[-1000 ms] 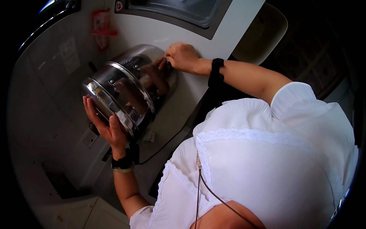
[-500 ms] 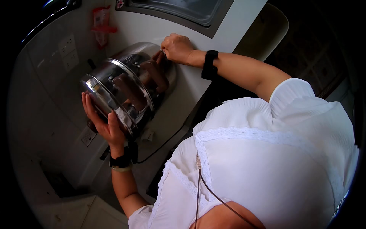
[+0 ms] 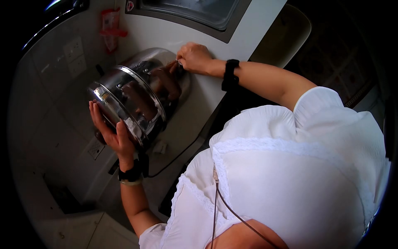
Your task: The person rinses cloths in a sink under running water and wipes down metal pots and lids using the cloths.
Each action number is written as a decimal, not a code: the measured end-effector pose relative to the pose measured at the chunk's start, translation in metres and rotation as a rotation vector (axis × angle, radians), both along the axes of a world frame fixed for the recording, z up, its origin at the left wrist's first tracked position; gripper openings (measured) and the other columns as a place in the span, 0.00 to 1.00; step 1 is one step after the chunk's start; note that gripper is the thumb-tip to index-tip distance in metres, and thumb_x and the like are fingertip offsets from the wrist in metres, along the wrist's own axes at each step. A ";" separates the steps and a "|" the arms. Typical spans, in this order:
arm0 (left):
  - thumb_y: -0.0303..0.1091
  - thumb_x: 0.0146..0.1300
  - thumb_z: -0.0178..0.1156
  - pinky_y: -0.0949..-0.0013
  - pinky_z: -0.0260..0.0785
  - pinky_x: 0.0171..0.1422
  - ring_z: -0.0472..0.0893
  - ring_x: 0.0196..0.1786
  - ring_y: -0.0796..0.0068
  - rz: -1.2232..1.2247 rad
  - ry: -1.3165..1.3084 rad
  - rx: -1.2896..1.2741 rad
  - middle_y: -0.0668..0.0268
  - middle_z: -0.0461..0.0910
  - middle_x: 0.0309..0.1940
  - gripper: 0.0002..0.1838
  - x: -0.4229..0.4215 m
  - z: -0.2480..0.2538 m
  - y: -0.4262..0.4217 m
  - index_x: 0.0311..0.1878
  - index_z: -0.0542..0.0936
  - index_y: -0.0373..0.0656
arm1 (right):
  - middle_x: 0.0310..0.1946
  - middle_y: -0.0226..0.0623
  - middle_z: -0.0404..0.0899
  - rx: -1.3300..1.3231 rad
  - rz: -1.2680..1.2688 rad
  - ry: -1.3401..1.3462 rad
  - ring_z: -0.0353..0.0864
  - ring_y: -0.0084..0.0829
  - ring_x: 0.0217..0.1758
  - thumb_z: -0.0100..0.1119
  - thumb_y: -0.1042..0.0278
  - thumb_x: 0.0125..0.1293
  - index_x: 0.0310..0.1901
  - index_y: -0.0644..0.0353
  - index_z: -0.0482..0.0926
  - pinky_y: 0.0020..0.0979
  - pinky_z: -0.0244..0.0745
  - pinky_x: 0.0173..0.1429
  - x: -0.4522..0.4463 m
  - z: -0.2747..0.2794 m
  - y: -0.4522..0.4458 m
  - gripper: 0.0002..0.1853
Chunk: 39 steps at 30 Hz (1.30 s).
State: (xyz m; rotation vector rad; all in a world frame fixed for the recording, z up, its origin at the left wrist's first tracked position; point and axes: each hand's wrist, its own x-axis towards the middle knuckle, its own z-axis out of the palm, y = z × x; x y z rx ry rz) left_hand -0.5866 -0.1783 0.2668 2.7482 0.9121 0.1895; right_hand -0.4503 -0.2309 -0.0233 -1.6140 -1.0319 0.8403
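A shiny metal pot [image 3: 143,68] of stacked tiers lies tilted on the counter, its brown handles facing my body. My left hand [image 3: 114,133] rests with fingers spread against the lid end of the pot, at the lower left. At the pot's other end, near the base, my right hand [image 3: 193,57] is closed, fingertips pinched at the metal surface. Whatever it pinches is too small and hidden to make out. Black bands circle both wrists.
The sink [image 3: 199,14] is set in the white counter [image 3: 261,18] beyond the pot. A red and clear packet [image 3: 110,31] hangs at the back wall near sockets [image 3: 74,56]. A dark cord [image 3: 176,159] runs below the pot. A pale basin [image 3: 286,37] stands at the right.
My right hand has shifted slightly up and left along the pot's base end since the earliest frame. My left hand stays against the lid end, and the pot has barely moved.
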 end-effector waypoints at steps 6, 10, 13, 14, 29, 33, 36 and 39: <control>0.49 0.68 0.52 0.57 0.43 0.78 0.50 0.77 0.58 0.042 -0.023 -0.044 0.53 0.50 0.75 0.37 0.001 0.000 -0.004 0.73 0.56 0.35 | 0.39 0.41 0.81 0.353 -0.145 0.380 0.81 0.43 0.46 0.66 0.64 0.52 0.37 0.57 0.84 0.37 0.75 0.53 -0.003 0.029 -0.015 0.11; 0.48 0.67 0.53 0.57 0.43 0.78 0.50 0.78 0.58 0.046 -0.030 -0.043 0.53 0.51 0.75 0.37 0.001 0.003 -0.001 0.72 0.57 0.36 | 0.47 0.40 0.76 0.609 -0.045 0.373 0.78 0.41 0.51 0.69 0.74 0.47 0.40 0.61 0.82 0.35 0.74 0.56 -0.011 0.040 -0.029 0.15; 0.42 0.68 0.50 0.59 0.42 0.79 0.52 0.77 0.59 0.023 -0.058 -0.022 0.53 0.53 0.75 0.34 -0.001 0.001 0.000 0.72 0.58 0.35 | 0.46 0.38 0.76 0.684 0.020 0.319 0.78 0.39 0.50 0.70 0.74 0.48 0.41 0.61 0.83 0.33 0.75 0.55 -0.016 0.041 -0.042 0.15; 0.42 0.68 0.50 0.59 0.42 0.79 0.52 0.77 0.59 0.022 -0.066 -0.027 0.53 0.53 0.75 0.34 -0.003 0.001 0.001 0.72 0.58 0.35 | 0.45 0.38 0.76 0.652 -0.017 0.358 0.77 0.39 0.50 0.70 0.73 0.49 0.41 0.60 0.83 0.33 0.75 0.55 -0.013 0.041 -0.035 0.15; 0.43 0.68 0.53 0.58 0.42 0.79 0.50 0.78 0.58 0.041 -0.099 -0.079 0.54 0.54 0.74 0.34 -0.002 -0.001 0.001 0.72 0.59 0.36 | 0.45 0.33 0.73 0.450 0.036 0.591 0.74 0.27 0.52 0.75 0.66 0.51 0.39 0.55 0.86 0.28 0.75 0.54 -0.021 0.054 -0.023 0.13; 0.42 0.68 0.53 0.57 0.42 0.79 0.50 0.78 0.58 0.034 -0.070 -0.038 0.54 0.54 0.74 0.33 -0.002 0.000 0.001 0.72 0.60 0.37 | 0.42 0.32 0.77 0.214 -0.071 0.840 0.76 0.23 0.47 0.77 0.63 0.51 0.40 0.61 0.85 0.26 0.75 0.52 -0.019 0.057 -0.003 0.16; 0.41 0.68 0.51 0.60 0.44 0.78 0.54 0.76 0.61 0.030 -0.074 -0.011 0.55 0.55 0.74 0.32 -0.002 -0.002 -0.002 0.71 0.61 0.37 | 0.41 0.36 0.82 0.171 -0.120 1.105 0.80 0.31 0.42 0.76 0.60 0.47 0.39 0.60 0.86 0.30 0.74 0.50 -0.020 0.059 0.005 0.18; 0.40 0.68 0.52 0.60 0.44 0.78 0.55 0.76 0.61 -0.047 -0.056 0.028 0.56 0.56 0.74 0.31 -0.005 -0.003 -0.001 0.71 0.61 0.37 | 0.42 0.34 0.82 0.356 -0.056 0.910 0.79 0.28 0.42 0.77 0.60 0.46 0.39 0.62 0.86 0.29 0.74 0.48 -0.026 0.050 -0.002 0.20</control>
